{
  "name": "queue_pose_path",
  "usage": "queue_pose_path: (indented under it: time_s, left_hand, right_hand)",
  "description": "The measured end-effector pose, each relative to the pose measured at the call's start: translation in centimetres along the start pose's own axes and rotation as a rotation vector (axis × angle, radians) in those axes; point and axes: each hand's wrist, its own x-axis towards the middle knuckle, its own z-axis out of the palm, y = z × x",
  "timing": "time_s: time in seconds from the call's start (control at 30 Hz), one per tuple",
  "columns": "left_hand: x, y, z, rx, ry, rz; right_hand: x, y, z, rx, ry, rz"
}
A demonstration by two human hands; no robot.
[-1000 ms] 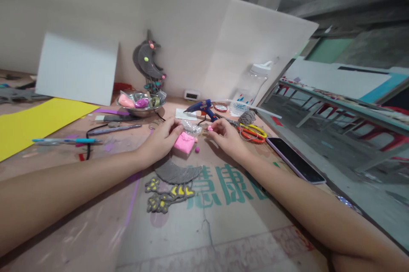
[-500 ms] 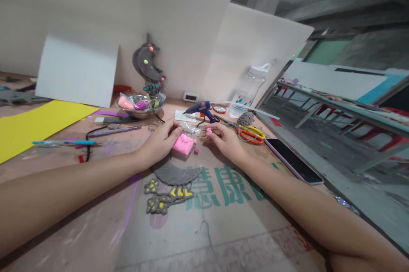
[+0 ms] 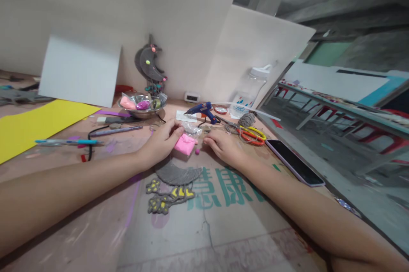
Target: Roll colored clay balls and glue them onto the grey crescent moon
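Left hand (image 3: 164, 139) pinches the pink packet (image 3: 185, 145), probably steadying it, just beyond the gray crescent (image 3: 179, 174), which lies on the surface (image 3: 153, 242) within easy reach; the right hand (image 3: 222, 146) curls, whether around anything I cannot tell.

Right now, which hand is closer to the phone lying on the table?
The right hand. It is left of the phone, with a gap between; the left hand is farther left, at the pink packet.
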Motion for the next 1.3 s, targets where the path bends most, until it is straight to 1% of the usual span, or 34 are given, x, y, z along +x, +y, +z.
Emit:
queue_pose_path:
  time_s: [0.13, 0.17, 0.23, 0.33, 0.43, 0.5, 0.6, 0.7, 0.77, 0.83, 0.97, 1.07, 1.13, 1.2, 1.3]
  left_hand:
    - [0.0, -0.1, 0.0, 0.002, 0.002, 0.0]
    - [0.1, -0.1, 0.0, 0.003, 0.004, 0.003]
    - [0.1, -0.2, 0.0, 0.003, 0.007, 0.01]
    - [0.0, -0.2, 0.0, 0.011, 0.014, 0.024]
    - [0.0, -0.1, 0.0, 0.02, 0.021, 0.032]
    - [-0.1, 0.1, 0.0, 0.019, 0.017, 0.034]
    - [-0.2, 0.4, 0.0, 0.005, 0.0, 0.052]
    - [-0.4, 0.7, 0.0, 0.002, -0.017, 0.096]
    - [-0.6, 0.7, 0.1, 0.02, -0.023, 0.13]
    - [-0.8, 0.7, 0.1, 0.05, -0.026, 0.157]
    - [-1.0, 0.4, 0.1, 0.092, -0.037, 0.192]
    - [-1.0, 0.3, 0.1, 0.084, -0.029, 0.193]
    - [-0.9, 0.4, 0.0, 0.07, -0.025, 0.174]
    - [-1.0, 0.7, 0.0, 0.052, -0.07, 0.146]
    - [-1.1, 1.1, 0.0, 0.032, -0.205, 0.134]
  right_hand:
    - [0.1, 0.5, 0.5, 0.089, 0.022, -0.09]
    - [0.1, 0.6, 0.6, 0.115, 0.036, -0.094]
    - [0.2, 0.6, 0.7, 0.145, 0.052, -0.058]
    - [0.1, 0.4, 0.6, 0.128, 0.038, -0.015]
    - [0.1, 0.4, 0.4, 0.074, 0.01, -0.066]
    - [0.1, 0.4, 0.3, 0.061, 0.016, -0.072]
    - [-0.1, 0.1, -0.1, 0.117, 0.1, 0.0]
    - [-0.2, -1.1, -1.1, 0.247, 0.178, 0.136]
    - [-0.1, -2.3, -1.7, 0.345, 0.197, 0.206]
    - [-0.1, -3.4, -2.0, 0.427, 0.203, 0.238]
    - [-0.1, -4.6, -1.5, 0.495, 0.161, 0.233]
    - [-0.3, -4.5, -0.8, 0.591, 0.138, 0.267]
    - [-0.3, -4.2, -0.5, 0.686, 0.165, 0.314]
    - [-0.2, -4.0, -0.4, 0.765, 0.212, 0.349]
    - [-0.1, -3.9, -0.5, 0.841, 0.25, 0.365]
